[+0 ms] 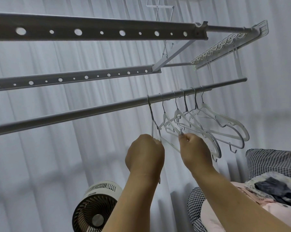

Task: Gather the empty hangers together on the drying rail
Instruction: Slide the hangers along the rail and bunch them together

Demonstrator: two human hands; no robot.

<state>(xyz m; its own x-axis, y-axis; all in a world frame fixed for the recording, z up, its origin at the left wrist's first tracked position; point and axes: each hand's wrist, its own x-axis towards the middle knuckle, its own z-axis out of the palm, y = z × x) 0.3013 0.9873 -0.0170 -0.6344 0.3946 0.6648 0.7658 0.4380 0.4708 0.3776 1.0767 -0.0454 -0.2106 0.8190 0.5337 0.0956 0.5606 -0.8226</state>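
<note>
Several empty white hangers (225, 121) hang by metal hooks on the lowest round drying rail (91, 111), bunched toward its right end. The leftmost hanger (152, 118) hangs a little apart from the rest. My left hand (144, 153) grips the lower part of that leftmost hanger. My right hand (194, 148) pinches the bottom of the second hanger (168, 124) just right of it. Both hands are raised below the rail, close together.
Two flat perforated bars (91, 30) (74, 77) run above the round rail, with a white clip rack (225, 47) at the right. White curtains hang behind. A round fan (97, 208) stands below left. Houndstooth cushions (275, 163) and folded clothes (275, 190) lie at lower right.
</note>
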